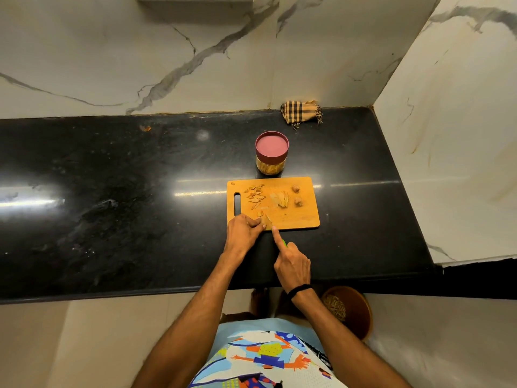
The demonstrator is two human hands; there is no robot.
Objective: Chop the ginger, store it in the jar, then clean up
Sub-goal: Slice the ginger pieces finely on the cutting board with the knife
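On a black surface (112, 177) walled in veined white marble (140, 51), the left grip (246, 231) pinches ginger (268, 221) on a board (296, 217); the right grip (292, 264) clasps a knife (284, 243).

One wide-angle view, worn on the person's head, looks forward and steeply down onto the black desk (112, 205), facing the marble wall (140, 65) behind it. The chopping board (293, 217) lies near mid-frame, with the person's patterned clothing (265, 357) at the bottom edge.

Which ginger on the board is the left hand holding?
The ginger piece at the cutting board's near edge, gripped by the left hand; the slices, peel scraps and two knobs lie untouched farther back.
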